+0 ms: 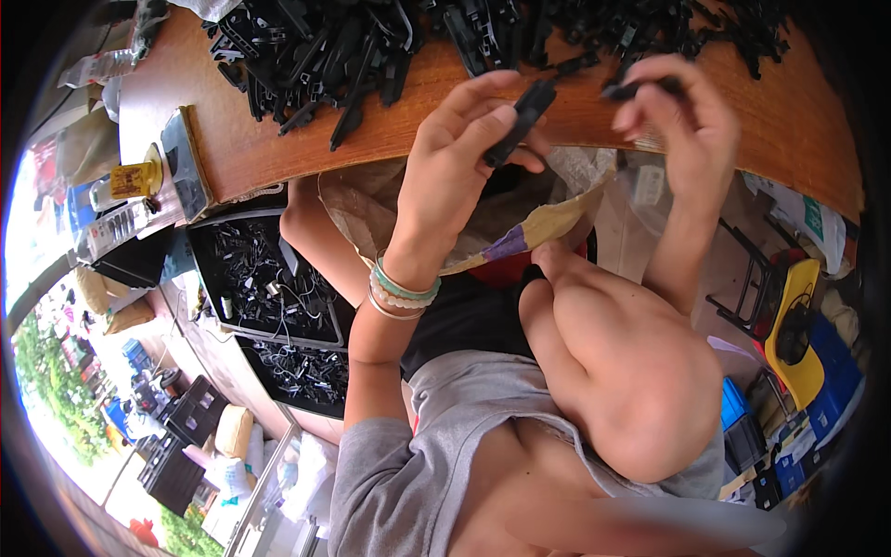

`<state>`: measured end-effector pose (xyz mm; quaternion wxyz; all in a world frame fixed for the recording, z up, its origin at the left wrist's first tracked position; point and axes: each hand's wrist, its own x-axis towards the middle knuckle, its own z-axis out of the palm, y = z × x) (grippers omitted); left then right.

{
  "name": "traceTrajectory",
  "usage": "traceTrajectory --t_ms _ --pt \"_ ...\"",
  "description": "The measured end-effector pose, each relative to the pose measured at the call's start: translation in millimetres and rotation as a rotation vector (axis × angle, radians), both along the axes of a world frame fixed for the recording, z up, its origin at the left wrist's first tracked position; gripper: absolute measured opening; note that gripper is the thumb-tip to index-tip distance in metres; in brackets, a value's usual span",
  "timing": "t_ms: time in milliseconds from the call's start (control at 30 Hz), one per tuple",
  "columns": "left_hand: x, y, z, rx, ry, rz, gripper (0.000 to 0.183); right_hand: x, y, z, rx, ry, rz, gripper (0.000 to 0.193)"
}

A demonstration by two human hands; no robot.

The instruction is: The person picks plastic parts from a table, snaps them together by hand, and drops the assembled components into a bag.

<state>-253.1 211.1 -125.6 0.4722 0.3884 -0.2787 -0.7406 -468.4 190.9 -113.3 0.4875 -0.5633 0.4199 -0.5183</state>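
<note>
I'm watching the left hand (457, 153) pinching a black plastic part (522, 123) near the edge of the tabletop (269, 153); a slackening thumb could be sending it into the open bag (557, 223) below. Further right, the right hand (691, 125) is holding a small dark piece (640, 90), its shape blurring. Behind, piled parts (650, 32) are running out of view.

Well left of the left hand (449, 153) were a clear bottle (116, 228), a yellow-labelled container (135, 180) and, farther off, green foliage (58, 382); right of the right hand (696, 125), a yellow panel (800, 384) bore a round black patch (794, 335).
</note>
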Motion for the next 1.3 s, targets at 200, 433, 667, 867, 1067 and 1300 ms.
traceTrajectory --t_ms 200,433,667,867,1067,1300 --pt "2 4 5 -0.154 -0.338 -0.124 0.03 30 21 -3 -0.104 0.061 0.147 0.011" --pt "-6 24 15 -0.643 -0.856 -0.067 0.036 31 31 -10 -0.13 0.045 0.043 0.015" --pt "9 21 21 -0.857 -0.978 -0.109 0.031 38 26 -7 -0.525 0.421 0.006 0.036" --pt "4 19 14 -0.9 -0.924 -0.068 0.032 38 30 -12 -0.5 0.396 -0.031 0.037" --pt "17 16 24 -0.762 -0.911 -0.248 0.026 28 27 -10 -0.412 0.388 0.016 0.033" --pt "29 -32 -10 -0.664 -1.079 0.255 0.023 -5 28 -8 -0.196 0.554 -0.283 0.027"
